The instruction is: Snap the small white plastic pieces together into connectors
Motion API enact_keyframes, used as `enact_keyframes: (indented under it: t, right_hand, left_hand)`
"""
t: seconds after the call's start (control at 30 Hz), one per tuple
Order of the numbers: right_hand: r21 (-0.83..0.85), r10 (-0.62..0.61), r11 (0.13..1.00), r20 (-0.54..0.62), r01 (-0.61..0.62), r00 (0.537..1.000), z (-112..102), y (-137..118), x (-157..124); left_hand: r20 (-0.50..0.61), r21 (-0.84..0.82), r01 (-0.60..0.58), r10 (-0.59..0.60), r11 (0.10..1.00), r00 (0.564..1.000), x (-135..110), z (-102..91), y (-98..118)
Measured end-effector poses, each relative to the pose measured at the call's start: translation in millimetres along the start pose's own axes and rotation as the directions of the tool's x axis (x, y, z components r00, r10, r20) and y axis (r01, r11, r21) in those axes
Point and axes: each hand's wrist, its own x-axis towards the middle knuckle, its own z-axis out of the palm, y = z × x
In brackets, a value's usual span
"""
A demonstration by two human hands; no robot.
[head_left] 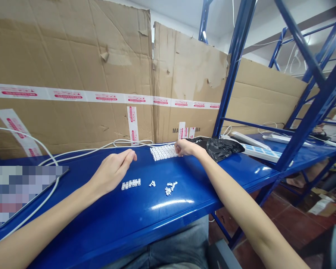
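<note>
My left hand [114, 169] is held above the blue shelf with its fingers curled closed; whatever may be inside is hidden. My right hand [185, 147] reaches to the right end of several tight rows of small white plastic parts [162, 152], fingertips pinched together at them. What sits between those fingertips is too small to tell. Nearer to me lies a short row of white plastic pieces [131, 184], just below my left hand. To its right are a few loose white bits [152, 183] and a small heap of similar white bits [170, 188].
A crumpled black plastic bag [222, 148] lies beyond my right wrist. White cable [81, 150] runs along the back and down the left side. Cardboard sheets [72, 56] stand behind the blue shelf [106, 228]. A blue metal post [235, 71] rises at right, near long white strips [261, 152].
</note>
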Motion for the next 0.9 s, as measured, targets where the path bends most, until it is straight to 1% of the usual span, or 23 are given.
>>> enact_keyframes:
  t: [0.13,0.23,0.3,0.33,0.37,0.4,0.43,0.47,0.5,0.53,0.63,0.7,0.77,0.83,0.9]
  right_hand:
    - [-0.014,-0.017,1.0,-0.038,0.017,0.999,-6,-2,-5]
    - [-0.055,-0.056,0.997,-0.137,0.049,0.989,-12,-13,-12]
    - [-0.064,-0.136,0.99,-0.215,0.125,0.967,-11,-29,-18]
    - [-0.053,-0.2,0.98,-0.244,0.193,0.949,-9,-40,-21]
    - [0.012,-0.304,0.947,-0.275,0.32,0.912,-4,-52,-24]
    - [0.098,-0.405,0.889,-0.29,0.448,0.867,2,-65,-28]
    - [0.171,-0.486,0.819,-0.3,0.548,0.821,9,-78,-32]
    - [0.203,-0.558,0.757,-0.296,0.622,0.776,17,-91,-36]
    - [0.215,-0.611,0.713,-0.276,0.667,0.742,25,-102,-39]
    - [0.221,-0.634,0.698,-0.251,0.681,0.731,33,-111,-42]
    - [0.168,-0.598,0.762,-0.188,0.625,0.779,51,-128,-47]
    - [0.139,-0.588,0.783,-0.153,0.607,0.794,55,-130,-47]
    - [0.132,-0.603,0.773,-0.151,0.62,0.784,55,-129,-45]
    - [0.123,-0.599,0.765,-0.228,0.632,0.768,52,-126,-44]
    - [0.108,-0.561,0.768,-0.363,0.631,0.744,50,-125,-43]
  left_hand:
    - [-0.002,0.007,-0.003,0.003,1.0,1.0,0,0.4,-1]
    - [-0.003,0.038,-0.009,0.01,0.999,1.0,1,-0.2,-2]
    - [0.021,0.091,-0.022,0.02,0.996,1.0,3,-1.1,-3]
    - [0.041,0.124,-0.031,0.026,0.992,0.999,3,-1.8,-4]
    - [0.064,0.152,-0.043,0.034,0.987,0.997,4,-2.4,-5]
    - [0.068,0.177,-0.049,0.038,0.983,0.997,5,-3.1,-7]
    - [0.059,0.191,-0.055,0.044,0.98,0.997,5,-3.7,-8]
    - [0.04,0.196,-0.06,0.053,0.979,0.998,5,-4.2,-10]
    - [0.017,0.194,-0.059,0.057,0.979,0.998,6,-4.6,-12]
    - [-0.004,0.186,-0.059,0.061,0.981,0.998,6,-4.8,-13]
    - [-0.042,0.174,-0.043,0.051,0.984,0.998,5,-3.9,-15]
    - [-0.047,0.163,-0.033,0.041,0.986,0.998,4,-2.1,-14]
    - [-0.055,0.105,-0.035,0.041,0.994,0.998,3,0.4,-12]
    - [-0.056,-0.011,-0.044,0.044,0.999,0.997,2,3.5,-11]
    - [-0.024,-0.177,-0.058,0.054,0.982,0.998,2,7.6,-9]
